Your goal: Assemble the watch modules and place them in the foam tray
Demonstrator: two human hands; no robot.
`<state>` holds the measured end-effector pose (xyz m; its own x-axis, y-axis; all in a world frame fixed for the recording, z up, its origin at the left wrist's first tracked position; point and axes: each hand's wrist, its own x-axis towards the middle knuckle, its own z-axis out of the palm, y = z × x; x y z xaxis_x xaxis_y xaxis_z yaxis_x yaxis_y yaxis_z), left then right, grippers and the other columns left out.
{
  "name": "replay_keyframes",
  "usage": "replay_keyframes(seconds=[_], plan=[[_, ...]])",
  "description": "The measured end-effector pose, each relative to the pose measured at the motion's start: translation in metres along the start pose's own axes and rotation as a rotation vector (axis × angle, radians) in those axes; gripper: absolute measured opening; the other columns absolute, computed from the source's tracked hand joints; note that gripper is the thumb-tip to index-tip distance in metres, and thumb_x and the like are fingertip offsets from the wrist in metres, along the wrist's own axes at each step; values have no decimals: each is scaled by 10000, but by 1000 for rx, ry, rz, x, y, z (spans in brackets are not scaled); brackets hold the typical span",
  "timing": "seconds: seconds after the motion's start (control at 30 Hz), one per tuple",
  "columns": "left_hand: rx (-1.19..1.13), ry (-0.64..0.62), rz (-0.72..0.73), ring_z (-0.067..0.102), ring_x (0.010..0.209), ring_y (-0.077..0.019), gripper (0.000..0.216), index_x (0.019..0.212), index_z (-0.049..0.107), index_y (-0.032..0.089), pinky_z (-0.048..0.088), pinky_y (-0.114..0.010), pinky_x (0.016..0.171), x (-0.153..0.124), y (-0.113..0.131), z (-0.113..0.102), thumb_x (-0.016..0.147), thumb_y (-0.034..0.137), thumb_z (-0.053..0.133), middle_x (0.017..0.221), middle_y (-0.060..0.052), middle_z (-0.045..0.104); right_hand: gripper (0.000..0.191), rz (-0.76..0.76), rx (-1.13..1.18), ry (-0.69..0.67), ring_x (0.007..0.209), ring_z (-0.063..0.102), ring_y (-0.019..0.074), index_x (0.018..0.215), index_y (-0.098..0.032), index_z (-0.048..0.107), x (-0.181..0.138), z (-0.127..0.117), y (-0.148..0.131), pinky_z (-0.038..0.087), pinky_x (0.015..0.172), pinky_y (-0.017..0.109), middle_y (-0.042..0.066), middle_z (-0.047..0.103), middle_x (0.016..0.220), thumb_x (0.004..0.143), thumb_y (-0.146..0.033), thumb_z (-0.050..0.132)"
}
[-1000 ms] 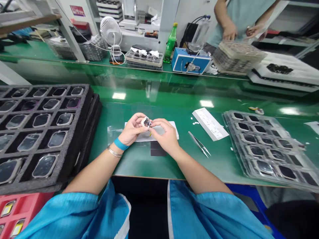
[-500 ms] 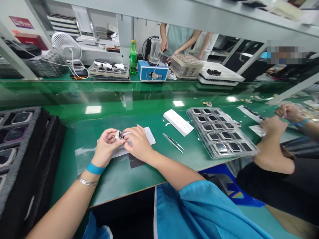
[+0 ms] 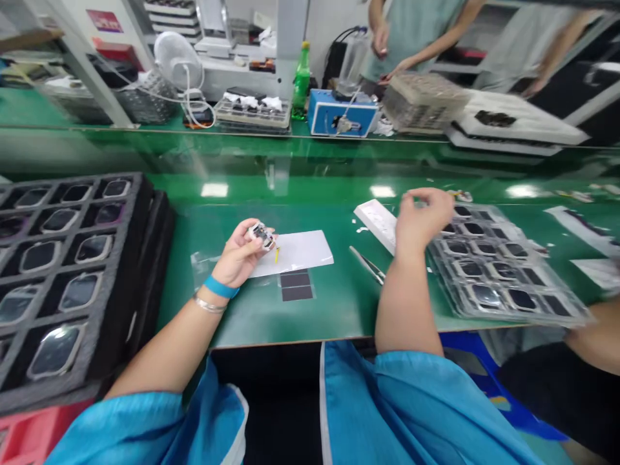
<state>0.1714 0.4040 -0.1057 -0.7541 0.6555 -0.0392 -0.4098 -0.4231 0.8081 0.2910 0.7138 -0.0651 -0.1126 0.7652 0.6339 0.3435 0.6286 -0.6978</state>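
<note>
A small smartwatch case [image 3: 263, 236] with exposed inner parts is in my left hand [image 3: 241, 253], closed around it above a white sheet [image 3: 310, 248]. A short yellow strip [image 3: 277, 255] shows just below the case. My right hand [image 3: 426, 216] is raised by the far left corner of the clear plastic tray [image 3: 443, 300], its fingers curled together in a pinch. Whatever the pinch holds, if anything, I cannot make out. Tweezers [image 3: 367, 265] lie left of my right forearm, beside a white block [image 3: 378, 223]. Dark square films [image 3: 296, 285] rest at the sheet's near edge.
Black foam trays [image 3: 104, 258] of watch screens are stacked at the left, above a red bin [image 3: 39, 429]. Behind stand a fan [image 3: 178, 61], a green bottle [image 3: 301, 81] and a blue machine [image 3: 343, 113]. A co-worker's arm [image 3: 598, 332] is at the right; other people stand beyond.
My right hand has left the watch case and moved right to the clear tray. My left hand keeps the case. The camera view has shifted, bringing more of the foam trays in.
</note>
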Motion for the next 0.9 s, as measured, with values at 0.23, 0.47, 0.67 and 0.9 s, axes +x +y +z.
replay_keyframes(seconds=[0.23,0.47,0.67,0.9], plan=[[8,-29,-9,695,886,-171,573,1011,532,220,556,-275,788,0,1,0,565,260,890,951,-25,718,267,262,798,-860,901,684,173,997,-198,647,-92,30,-61,531,902,381,40,720,949,750,-286,696],[37,-14,32,698,860,-170,578,1008,520,224,551,-271,779,3,5,-4,567,275,890,948,-16,708,402,570,907,-1521,719,692,145,946,-195,663,-146,31,-81,593,716,321,15,730,806,633,-389,825],[64,-14,-74,707,799,-166,550,1052,527,211,574,-263,721,2,4,-4,615,242,860,882,-20,708,423,328,905,-1039,809,685,151,1003,-214,666,-133,29,-77,587,792,329,15,716,893,662,-420,809],[73,-137,-364,705,790,-158,411,1027,634,167,605,-257,706,-1,0,-2,658,139,812,872,-32,699,288,-42,779,-1021,876,671,174,1118,-255,645,-142,22,-82,560,861,364,29,708,972,856,-373,629]])
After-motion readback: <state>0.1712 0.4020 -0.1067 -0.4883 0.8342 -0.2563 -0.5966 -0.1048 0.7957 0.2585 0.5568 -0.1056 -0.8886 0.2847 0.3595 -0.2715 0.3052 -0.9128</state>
